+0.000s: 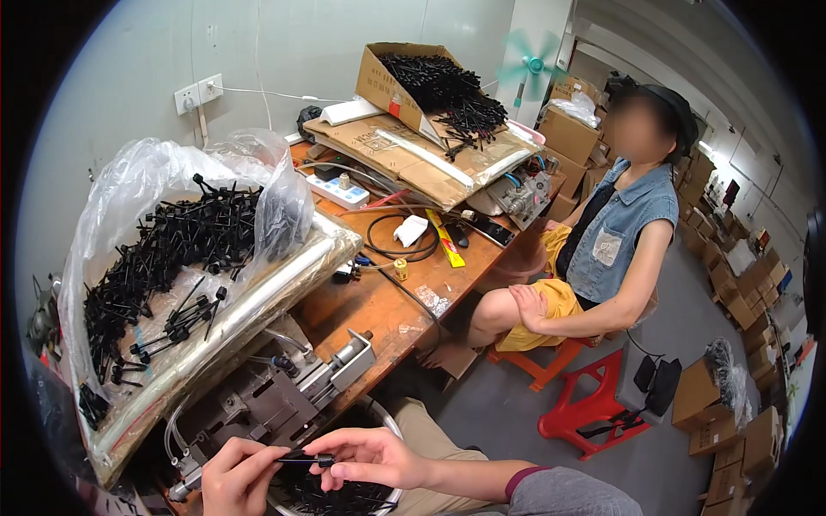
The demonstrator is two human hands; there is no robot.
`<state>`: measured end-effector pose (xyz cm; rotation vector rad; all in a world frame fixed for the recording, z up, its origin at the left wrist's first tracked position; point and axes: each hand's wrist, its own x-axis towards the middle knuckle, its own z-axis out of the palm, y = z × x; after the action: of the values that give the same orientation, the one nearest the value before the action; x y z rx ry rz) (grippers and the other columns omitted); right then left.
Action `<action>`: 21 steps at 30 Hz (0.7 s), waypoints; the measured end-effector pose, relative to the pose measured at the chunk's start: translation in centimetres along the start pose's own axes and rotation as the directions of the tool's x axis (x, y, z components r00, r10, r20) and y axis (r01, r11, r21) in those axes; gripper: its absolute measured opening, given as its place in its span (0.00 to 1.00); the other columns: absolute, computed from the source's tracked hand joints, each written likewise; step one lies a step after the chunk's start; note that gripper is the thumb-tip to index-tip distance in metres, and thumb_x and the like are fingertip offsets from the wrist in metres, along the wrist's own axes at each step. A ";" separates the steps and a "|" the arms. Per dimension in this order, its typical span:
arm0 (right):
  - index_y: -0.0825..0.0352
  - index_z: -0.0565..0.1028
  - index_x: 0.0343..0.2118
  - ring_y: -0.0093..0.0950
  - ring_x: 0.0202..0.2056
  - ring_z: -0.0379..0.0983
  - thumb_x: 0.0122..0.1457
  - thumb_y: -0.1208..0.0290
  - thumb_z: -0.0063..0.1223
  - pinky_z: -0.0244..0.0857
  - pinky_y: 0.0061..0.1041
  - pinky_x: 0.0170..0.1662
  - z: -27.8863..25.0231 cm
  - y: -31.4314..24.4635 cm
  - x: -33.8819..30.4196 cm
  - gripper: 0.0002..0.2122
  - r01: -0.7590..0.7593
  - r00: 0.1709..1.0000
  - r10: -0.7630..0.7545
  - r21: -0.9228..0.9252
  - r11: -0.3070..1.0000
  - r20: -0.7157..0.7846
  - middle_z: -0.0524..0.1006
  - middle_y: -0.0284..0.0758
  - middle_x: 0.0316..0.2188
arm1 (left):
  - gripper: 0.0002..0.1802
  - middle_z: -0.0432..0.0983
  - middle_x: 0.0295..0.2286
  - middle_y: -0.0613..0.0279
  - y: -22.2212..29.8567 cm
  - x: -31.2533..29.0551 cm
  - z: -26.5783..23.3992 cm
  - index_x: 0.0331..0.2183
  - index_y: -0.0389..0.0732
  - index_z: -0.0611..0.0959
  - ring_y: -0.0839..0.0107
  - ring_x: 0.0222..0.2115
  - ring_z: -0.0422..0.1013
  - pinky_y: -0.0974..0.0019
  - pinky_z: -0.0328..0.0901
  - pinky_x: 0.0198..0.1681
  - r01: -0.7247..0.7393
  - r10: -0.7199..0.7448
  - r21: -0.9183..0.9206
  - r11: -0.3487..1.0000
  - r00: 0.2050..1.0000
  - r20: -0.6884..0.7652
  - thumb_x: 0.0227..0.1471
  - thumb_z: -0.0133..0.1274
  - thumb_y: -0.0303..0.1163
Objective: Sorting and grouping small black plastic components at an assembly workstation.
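My left hand (234,476) and my right hand (368,456) meet at the bottom of the view. Together they pinch a thin black plastic rod piece (303,459), held level between the fingertips. Just below them a round white basin (385,423) holds many more black pieces (340,497). A grey metal press fixture (284,397) stands on the bench edge right above my left hand.
A clear plastic bag (176,224) heaped with black pieces rests on a tilted tray at left. An open cardboard box (404,82) of the same pieces sits at the far end of the wooden bench (387,301). Another person sits on an orange stool (538,365); a red stool (594,408) and stacked cartons (714,404) stand right.
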<state>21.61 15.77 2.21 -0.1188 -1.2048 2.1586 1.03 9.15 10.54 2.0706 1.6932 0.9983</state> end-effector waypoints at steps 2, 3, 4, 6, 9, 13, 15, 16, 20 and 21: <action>0.73 0.65 0.56 0.25 0.40 0.75 0.62 0.78 0.48 0.68 0.22 0.43 0.0 0.1 0.0 0.18 0.003 1.000 -0.003 -0.006 1.000 0.000 0.75 0.41 0.43 | 0.15 0.72 0.24 0.60 0.0 -0.2 -0.1 0.34 0.39 0.85 0.69 0.25 0.70 0.71 0.63 0.27 0.021 -0.021 -0.028 0.999 1.000 0.010 0.39 0.58 0.15; 0.73 0.66 0.55 0.25 0.40 0.75 0.62 0.78 0.48 0.68 0.22 0.43 -0.1 0.2 0.0 0.18 0.004 1.000 -0.004 -0.009 1.000 -0.002 0.75 0.41 0.43 | 0.15 0.72 0.24 0.60 0.0 -0.3 -0.1 0.34 0.39 0.85 0.69 0.25 0.70 0.71 0.63 0.27 0.031 -0.031 -0.026 0.999 0.999 0.012 0.39 0.58 0.15; 0.73 0.66 0.55 0.25 0.40 0.75 0.62 0.78 0.48 0.69 0.21 0.43 -0.1 0.2 0.0 0.18 -0.002 1.000 0.002 -0.007 1.000 0.002 0.75 0.41 0.42 | 0.15 0.72 0.24 0.60 0.1 -0.4 0.0 0.33 0.39 0.85 0.69 0.25 0.70 0.71 0.63 0.27 0.041 -0.041 -0.025 0.999 0.999 0.014 0.39 0.58 0.15; 0.73 0.67 0.53 0.25 0.40 0.75 0.62 0.78 0.49 0.69 0.21 0.42 -0.3 0.2 0.0 0.17 -0.013 1.000 0.013 -0.003 1.000 0.010 0.75 0.41 0.42 | 0.15 0.73 0.25 0.60 0.0 -0.6 0.0 0.33 0.38 0.85 0.69 0.25 0.70 0.71 0.63 0.27 0.036 -0.036 -0.023 0.999 0.999 0.011 0.38 0.58 0.15; 0.73 0.67 0.51 0.25 0.40 0.75 0.61 0.78 0.50 0.70 0.21 0.42 -0.4 0.7 0.1 0.15 -0.017 1.000 0.016 0.035 0.999 0.023 0.75 0.40 0.41 | 0.15 0.74 0.25 0.59 -0.4 -0.8 0.1 0.34 0.36 0.84 0.68 0.26 0.71 0.71 0.64 0.28 -0.001 0.001 -0.028 1.000 1.000 -0.008 0.38 0.58 0.15; 0.72 0.68 0.49 0.25 0.39 0.75 0.59 0.78 0.54 0.70 0.21 0.42 -0.5 1.0 0.3 0.15 -0.051 0.997 0.046 0.090 0.995 0.057 0.75 0.39 0.41 | 0.18 0.74 0.27 0.57 -1.2 -1.3 0.2 0.37 0.34 0.82 0.68 0.27 0.72 0.71 0.66 0.30 0.025 -0.027 -0.073 0.997 0.999 -0.026 0.38 0.57 0.14; 0.72 0.68 0.48 0.25 0.39 0.75 0.58 0.79 0.55 0.70 0.21 0.41 -0.4 1.3 0.3 0.15 -0.069 0.995 0.058 0.145 0.987 0.077 0.75 0.38 0.41 | 0.20 0.74 0.29 0.55 -1.5 -1.6 0.2 0.38 0.34 0.81 0.68 0.28 0.73 0.72 0.67 0.32 0.075 -0.076 -0.097 0.992 0.997 -0.007 0.38 0.57 0.14; 0.71 0.69 0.47 0.24 0.38 0.75 0.57 0.79 0.56 0.70 0.20 0.40 -0.4 1.3 0.3 0.15 -0.086 0.994 0.076 0.139 0.986 0.080 0.75 0.37 0.40 | 0.20 0.75 0.32 0.54 -1.7 -1.8 0.0 0.38 0.34 0.81 0.68 0.29 0.73 0.72 0.67 0.32 0.106 -0.105 -0.103 0.989 0.994 0.013 0.38 0.57 0.13; 0.70 0.69 0.43 0.22 0.35 0.74 0.54 0.80 0.59 0.70 0.20 0.37 -0.2 1.2 0.2 0.14 -0.121 0.991 0.107 0.189 0.974 0.083 0.74 0.35 0.37 | 0.13 0.73 0.32 0.54 -0.9 -1.1 -1.1 0.42 0.36 0.79 0.62 0.29 0.72 0.68 0.66 0.33 -0.050 0.053 -0.055 0.997 0.998 0.038 0.54 0.51 0.18; 0.69 0.69 0.43 0.22 0.35 0.74 0.54 0.80 0.59 0.70 0.20 0.36 -0.1 1.1 0.3 0.15 -0.121 0.991 0.104 0.218 0.968 0.085 0.75 0.35 0.37 | 0.12 0.72 0.32 0.55 -1.0 -1.2 -1.2 0.42 0.35 0.79 0.64 0.28 0.71 0.69 0.65 0.32 -0.068 0.069 -0.048 0.997 0.997 0.020 0.54 0.51 0.18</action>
<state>20.89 15.60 1.30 -0.0116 -1.0073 2.4004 -0.58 8.09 10.36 2.1147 1.5825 1.0222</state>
